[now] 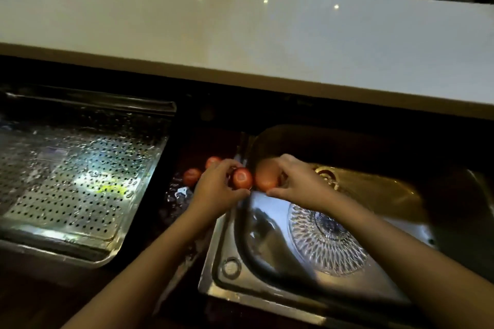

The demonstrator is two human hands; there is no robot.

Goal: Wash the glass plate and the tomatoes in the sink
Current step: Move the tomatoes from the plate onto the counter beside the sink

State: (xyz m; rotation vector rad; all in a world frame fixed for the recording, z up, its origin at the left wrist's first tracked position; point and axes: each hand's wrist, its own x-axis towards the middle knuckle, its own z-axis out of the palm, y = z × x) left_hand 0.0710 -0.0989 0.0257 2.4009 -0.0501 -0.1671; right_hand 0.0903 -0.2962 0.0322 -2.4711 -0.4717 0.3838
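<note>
Our left hand [216, 185] curls its fingers [230, 165] round one tomato [242, 178] above the left rim of the sink [213, 256]. Our right hand [297, 181] grips a second tomato [265, 178] touching the first. Two more tomatoes [192, 176] lie on the desk [173, 204] beside the left hand. The glass plate [327, 239] lies in the sink, beneath our right forearm.

four tomatoes [242, 177]; one glass plate [324, 244]; one steel sink [219, 248]; one perforated steel tray [80, 181]
</note>
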